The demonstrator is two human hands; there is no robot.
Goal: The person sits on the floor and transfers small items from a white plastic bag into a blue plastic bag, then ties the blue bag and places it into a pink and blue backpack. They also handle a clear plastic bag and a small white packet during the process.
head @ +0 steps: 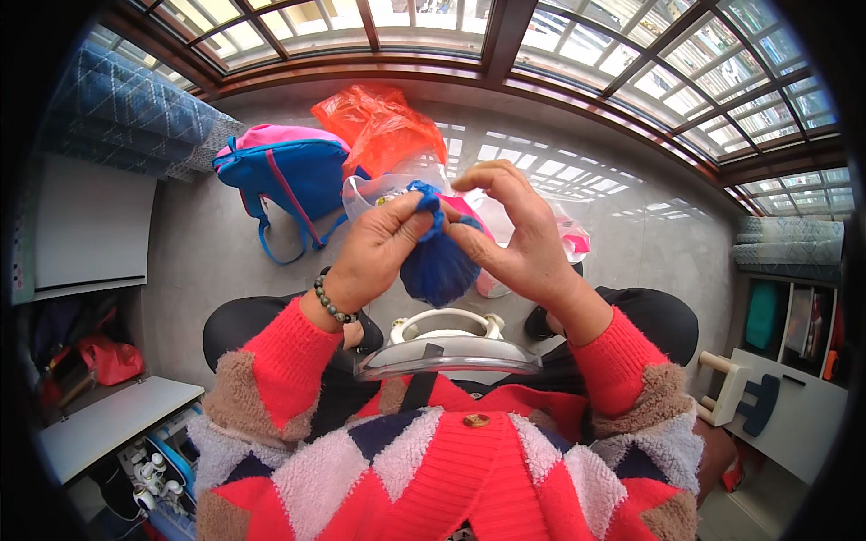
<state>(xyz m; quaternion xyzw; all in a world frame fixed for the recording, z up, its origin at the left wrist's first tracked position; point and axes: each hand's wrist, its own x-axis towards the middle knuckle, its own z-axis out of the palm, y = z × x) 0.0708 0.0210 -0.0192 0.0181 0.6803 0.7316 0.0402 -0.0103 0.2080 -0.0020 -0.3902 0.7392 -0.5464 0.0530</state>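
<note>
My left hand [382, 237], with a beaded bracelet at the wrist, pinches the gathered neck of a thin blue pouch [440, 270]. The rounded body of the pouch hangs below my fingers. On the other side, my right hand [517, 233] has its thumb against the pouch near the neck, while its index finger is raised and bent. The right fingertips behind the blue material are partly hidden. Just beyond my hands, a clear plastic bag [362, 193] with bright pink parts lies on the floor, partly covered by the hands and pouch.
A blue and pink backpack [287, 176] and a crumpled orange plastic bag [379, 128] lie ahead on the grey tiled floor [203, 250]. Between my knees is a white round object with an arched handle [446, 316]. Cabinets stand at both sides, with barred windows [433, 27] ahead.
</note>
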